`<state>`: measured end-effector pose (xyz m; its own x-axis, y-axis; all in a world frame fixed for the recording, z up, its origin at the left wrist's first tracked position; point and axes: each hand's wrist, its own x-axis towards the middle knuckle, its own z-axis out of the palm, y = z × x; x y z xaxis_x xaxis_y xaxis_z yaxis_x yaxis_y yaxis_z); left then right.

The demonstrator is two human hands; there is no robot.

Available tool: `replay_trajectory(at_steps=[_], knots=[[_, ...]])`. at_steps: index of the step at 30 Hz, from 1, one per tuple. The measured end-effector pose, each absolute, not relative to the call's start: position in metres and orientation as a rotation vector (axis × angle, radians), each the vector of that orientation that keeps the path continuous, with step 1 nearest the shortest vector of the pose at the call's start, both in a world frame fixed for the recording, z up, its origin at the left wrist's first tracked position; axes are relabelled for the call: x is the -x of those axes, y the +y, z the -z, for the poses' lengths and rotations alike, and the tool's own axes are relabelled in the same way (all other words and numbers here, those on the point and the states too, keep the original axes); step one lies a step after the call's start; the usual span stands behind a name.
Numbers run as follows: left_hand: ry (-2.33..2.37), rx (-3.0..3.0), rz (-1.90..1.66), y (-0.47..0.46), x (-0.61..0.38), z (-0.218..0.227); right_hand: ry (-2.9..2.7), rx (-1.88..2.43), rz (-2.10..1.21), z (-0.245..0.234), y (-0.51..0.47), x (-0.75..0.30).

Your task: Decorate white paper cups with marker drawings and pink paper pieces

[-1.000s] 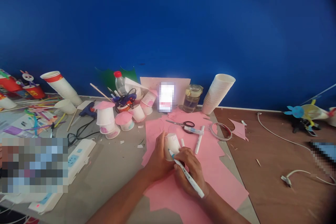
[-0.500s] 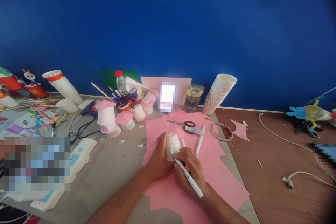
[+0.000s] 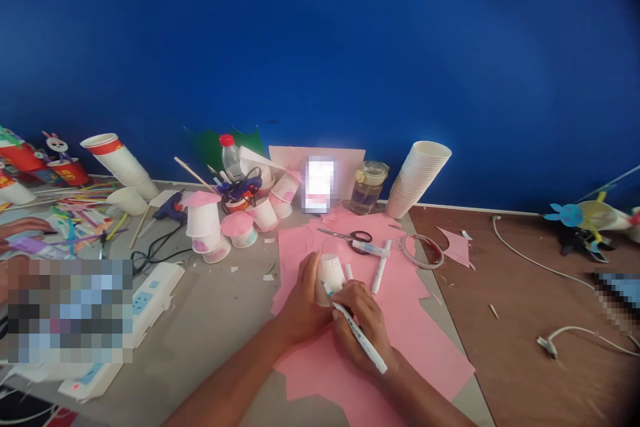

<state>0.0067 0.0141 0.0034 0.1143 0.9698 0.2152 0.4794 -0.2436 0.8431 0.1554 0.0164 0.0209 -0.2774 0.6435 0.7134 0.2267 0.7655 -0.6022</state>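
A white paper cup (image 3: 330,271) with a small pink outline drawn near its upper end is gripped by my left hand (image 3: 303,303), fingers along its left side. In my right hand (image 3: 364,320) is a white marker (image 3: 367,347), its blue tip end against the cup's side. Both hands are over pink paper (image 3: 425,340). Just beyond them lie scissors (image 3: 345,236), a capped marker (image 3: 371,249) and another white marker (image 3: 381,268). A small white marker cap (image 3: 349,271) shows beside the cup.
Pink-and-white cup models (image 3: 203,220) stand at the back left. A stack of paper cups (image 3: 419,179), a glass jar (image 3: 369,187) and a lit phone screen (image 3: 319,183) line the back. A power strip (image 3: 145,300) lies left. Another person's hand (image 3: 23,230) reaches in at far left.
Another person's hand has come into view at the far left, over the craft pieces. My hands, the cup and the marker look almost unmoved.
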Motion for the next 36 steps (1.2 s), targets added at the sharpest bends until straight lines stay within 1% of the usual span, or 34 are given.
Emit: replay_trajectory(at_steps=[10,17,27,36], knots=[[1.427,-1.844,-1.047,0.0151,-0.0074,-0.0038,-1.774,0.704,-0.563,-0.0152,0.0144,-0.1564],[1.42,-1.755,-1.061,0.0146,-0.0095,-0.0104,-1.789,0.675,-0.545,-0.0164,0.016,-0.156],[1.413,-1.785,-1.072,0.0156,-0.0098,-0.0099,-1.814,0.691,-0.502,-0.0189,0.0155,-0.1558],[1.408,-1.777,-1.101,0.0156,-0.0083,-0.0077,-1.726,0.706,-0.625,-0.0154,0.0152,-0.1599]])
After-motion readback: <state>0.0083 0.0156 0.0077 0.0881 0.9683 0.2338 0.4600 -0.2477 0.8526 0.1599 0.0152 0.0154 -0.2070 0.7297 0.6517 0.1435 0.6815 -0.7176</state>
